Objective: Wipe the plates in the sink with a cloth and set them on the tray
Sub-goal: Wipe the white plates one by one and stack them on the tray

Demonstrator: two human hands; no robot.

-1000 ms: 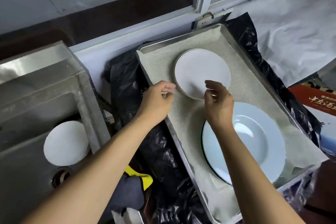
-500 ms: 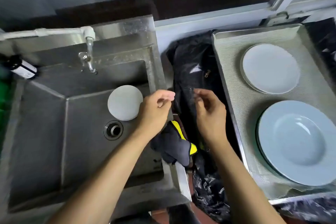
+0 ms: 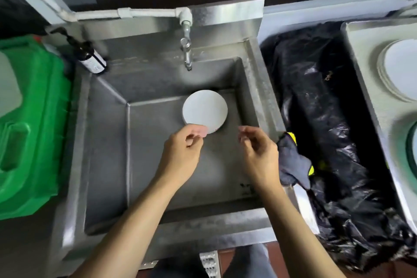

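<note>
One small white plate (image 3: pixel 205 111) is lying in the sink (image 3: pixel 108 146), towards the basin's back right corner, and it is the only plate being shown there. Two plates are already sitting on the tray (image 3: pixel 361 70) at the right edge of view, both cut off by the frame. Nothing is being gripped: the left hand (image 3: pixel 180 153) is being held just in front of the plate with fingers loosely curled, the right hand (image 3: pixel 259 153) likewise empty and half open. The cloth (image 3: pixel 293 165) is lying draped over the sink's right rim, untouched. Judging by this, most of the work is done; the last plate is waiting to be wiped and moved.
</note>
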